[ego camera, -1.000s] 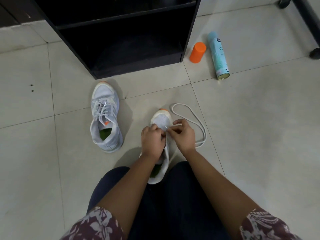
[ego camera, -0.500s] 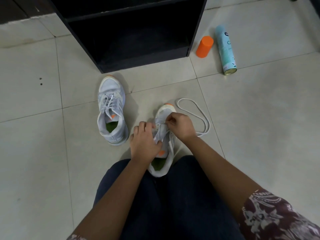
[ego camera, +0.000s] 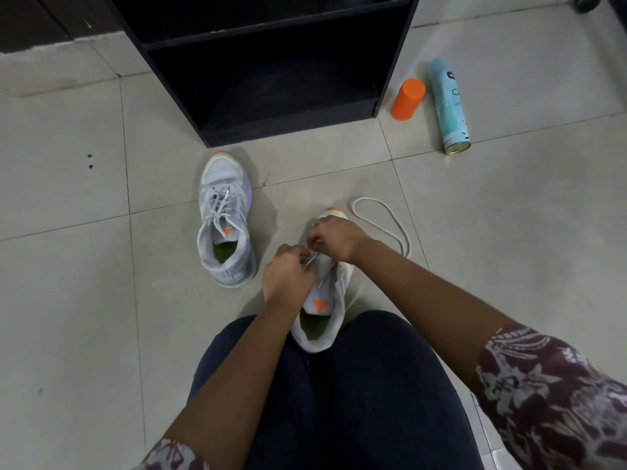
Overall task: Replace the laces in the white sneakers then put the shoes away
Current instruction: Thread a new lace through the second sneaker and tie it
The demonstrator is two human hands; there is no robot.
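The unlaced sneaker is sitting on the floor between the person's knees, toe toward the shelf. The left hand, which was bracing the shoe's side a half-second ago, is now pinching the lace. The right hand is pinching it near the toe eyelets. Threading is probably only beginning, since most of the lace is lying looped on the floor. The laced sneaker is waiting alongside.

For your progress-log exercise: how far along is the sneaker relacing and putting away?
Done: the sneaker standing apart looks laced. In hand: the left hand and right hand pinch the lace at the second sneaker; most of it lies looped on the floor. Left: finish threading, move both into the black shelf.
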